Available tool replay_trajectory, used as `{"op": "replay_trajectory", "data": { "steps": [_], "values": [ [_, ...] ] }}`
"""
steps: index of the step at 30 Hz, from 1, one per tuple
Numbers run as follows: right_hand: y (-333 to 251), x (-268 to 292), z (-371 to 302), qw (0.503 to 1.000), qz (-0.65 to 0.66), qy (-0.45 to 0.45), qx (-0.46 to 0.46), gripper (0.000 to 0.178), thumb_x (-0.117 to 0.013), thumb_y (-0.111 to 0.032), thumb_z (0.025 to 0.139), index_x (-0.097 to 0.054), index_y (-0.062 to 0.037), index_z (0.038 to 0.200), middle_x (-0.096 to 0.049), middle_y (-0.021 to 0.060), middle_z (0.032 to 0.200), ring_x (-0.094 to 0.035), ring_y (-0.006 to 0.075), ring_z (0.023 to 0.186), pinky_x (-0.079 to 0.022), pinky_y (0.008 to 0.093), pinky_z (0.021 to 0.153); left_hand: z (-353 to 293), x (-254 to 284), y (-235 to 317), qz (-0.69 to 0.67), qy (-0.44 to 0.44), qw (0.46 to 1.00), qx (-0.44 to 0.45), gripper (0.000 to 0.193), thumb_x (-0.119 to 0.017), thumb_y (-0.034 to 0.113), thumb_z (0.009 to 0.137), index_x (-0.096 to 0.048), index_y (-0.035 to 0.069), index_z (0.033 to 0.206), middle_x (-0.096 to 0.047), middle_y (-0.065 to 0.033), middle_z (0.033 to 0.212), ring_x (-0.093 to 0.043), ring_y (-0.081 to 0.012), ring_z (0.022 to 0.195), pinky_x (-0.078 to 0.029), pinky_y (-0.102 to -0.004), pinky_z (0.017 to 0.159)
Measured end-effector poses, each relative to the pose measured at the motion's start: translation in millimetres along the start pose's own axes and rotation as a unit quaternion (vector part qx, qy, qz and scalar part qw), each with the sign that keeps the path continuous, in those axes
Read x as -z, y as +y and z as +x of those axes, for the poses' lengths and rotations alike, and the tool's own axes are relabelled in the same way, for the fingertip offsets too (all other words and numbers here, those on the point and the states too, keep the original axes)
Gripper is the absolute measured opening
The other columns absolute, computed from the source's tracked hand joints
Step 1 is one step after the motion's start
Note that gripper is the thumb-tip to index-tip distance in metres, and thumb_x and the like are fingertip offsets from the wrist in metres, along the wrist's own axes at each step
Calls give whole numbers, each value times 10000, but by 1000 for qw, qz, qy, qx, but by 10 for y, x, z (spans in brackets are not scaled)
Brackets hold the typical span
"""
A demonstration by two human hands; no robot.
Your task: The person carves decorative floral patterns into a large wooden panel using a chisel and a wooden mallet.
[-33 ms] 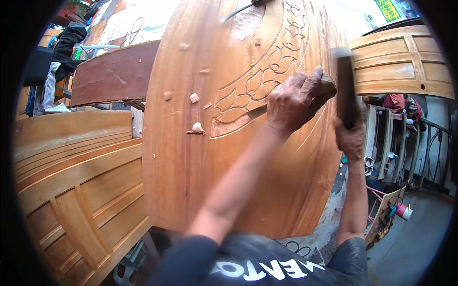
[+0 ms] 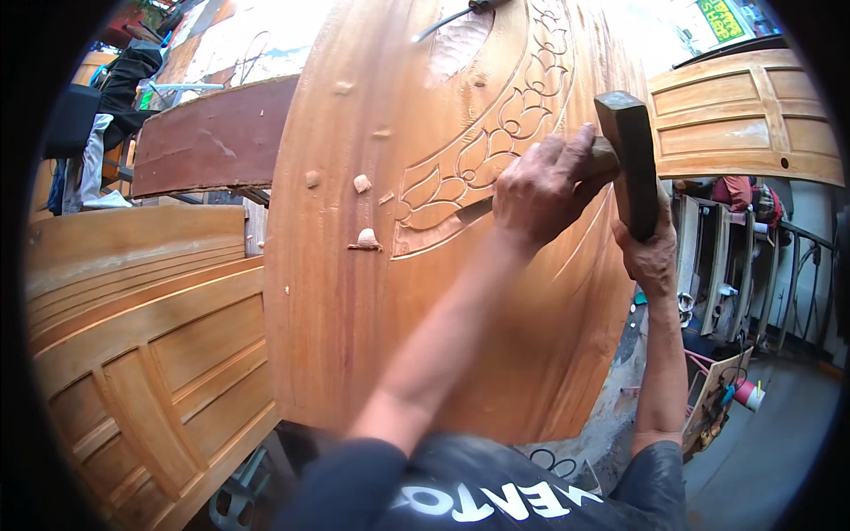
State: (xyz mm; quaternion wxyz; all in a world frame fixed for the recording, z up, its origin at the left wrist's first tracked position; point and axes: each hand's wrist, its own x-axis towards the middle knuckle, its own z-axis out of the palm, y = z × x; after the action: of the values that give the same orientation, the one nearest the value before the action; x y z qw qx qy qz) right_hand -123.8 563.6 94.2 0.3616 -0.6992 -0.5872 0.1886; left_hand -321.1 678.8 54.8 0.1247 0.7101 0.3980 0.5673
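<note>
1. The chisel (image 2: 604,159) lies gripped in the left hand (image 2: 542,190); only its rounded wooden butt shows past the knuckles, while a dark stretch of blade pokes out below the fist; its long axis runs from upper right down to lower left, the cutting end aimed at the carved band (image 2: 496,133) of leaves on the wooden panel (image 2: 354,336).
2. The left hand is wrapped tight round the chisel, resting on the panel just right of the carved band.
3. The mallet (image 2: 630,159), a dark wooden block, stands nearly upright with its head touching or just beside the chisel's butt; the right hand (image 2: 651,257) grips its lower part, closed round it, off the panel's right edge.
4. On the panel, left of the carved band, lie pale wood chips (image 2: 365,239).
5. Left of the panel lean framed door panels (image 2: 150,354); above them sits a dark reddish board (image 2: 212,137).
6. Right of the panel, beyond the mallet, another pale framed door (image 2: 744,124) stands.
</note>
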Motion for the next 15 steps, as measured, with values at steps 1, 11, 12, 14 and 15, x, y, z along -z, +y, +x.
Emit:
{"op": "replay_trajectory", "data": {
  "steps": [1, 11, 12, 14, 15],
  "values": [
    [-25, 11, 69, 1000, -6, -26, 8, 712, -791, -99, 939, -480, -8, 1573, -649, 122, 1439, -612, 196, 1301, -487, 354, 1114, 9, 0, -14, 15, -15, 1000, 8, 603, -914, 405, 822, -727, 136, 1328, -735, -51, 938, -761, -221, 785, -600, -358, 588],
    [99, -117, 440, 992, 103, -71, -33, 757, -807, -73, 921, -473, -39, 1599, -621, 103, 1474, -597, 201, 1321, -467, 365, 1149, 32, 12, -118, 45, -35, 997, 61, 576, -874, 420, 882, -713, 116, 1345, -734, -68, 953, -761, -251, 764, -611, -381, 603],
    [42, -115, 504, 991, 111, -42, -60, 761, -810, -75, 917, -474, -42, 1599, -626, 103, 1467, -596, 208, 1325, -456, 368, 1159, 21, 7, -122, 48, -40, 996, 59, 584, -876, 423, 879, -710, 116, 1347, -733, -70, 950, -761, -254, 764, -611, -382, 604],
    [-111, -133, 570, 965, 220, 11, -141, 780, -806, -60, 895, -473, -46, 1601, -657, 106, 1431, -607, 229, 1325, -438, 369, 1175, -3, 2, -132, 53, -55, 996, 55, 597, -878, 428, 873, -704, 117, 1353, -731, -74, 946, -762, -259, 767, -610, -384, 604],
    [-76, -145, 551, 976, 182, -20, -115, 782, -801, -49, 890, -475, -47, 1600, -664, 108, 1422, -614, 228, 1314, -448, 363, 1164, 0, -5, -126, 55, -64, 995, 53, 604, -880, 430, 870, -702, 118, 1355, -729, -77, 945, -762, -262, 770, -609, -387, 605]
  ]
}}
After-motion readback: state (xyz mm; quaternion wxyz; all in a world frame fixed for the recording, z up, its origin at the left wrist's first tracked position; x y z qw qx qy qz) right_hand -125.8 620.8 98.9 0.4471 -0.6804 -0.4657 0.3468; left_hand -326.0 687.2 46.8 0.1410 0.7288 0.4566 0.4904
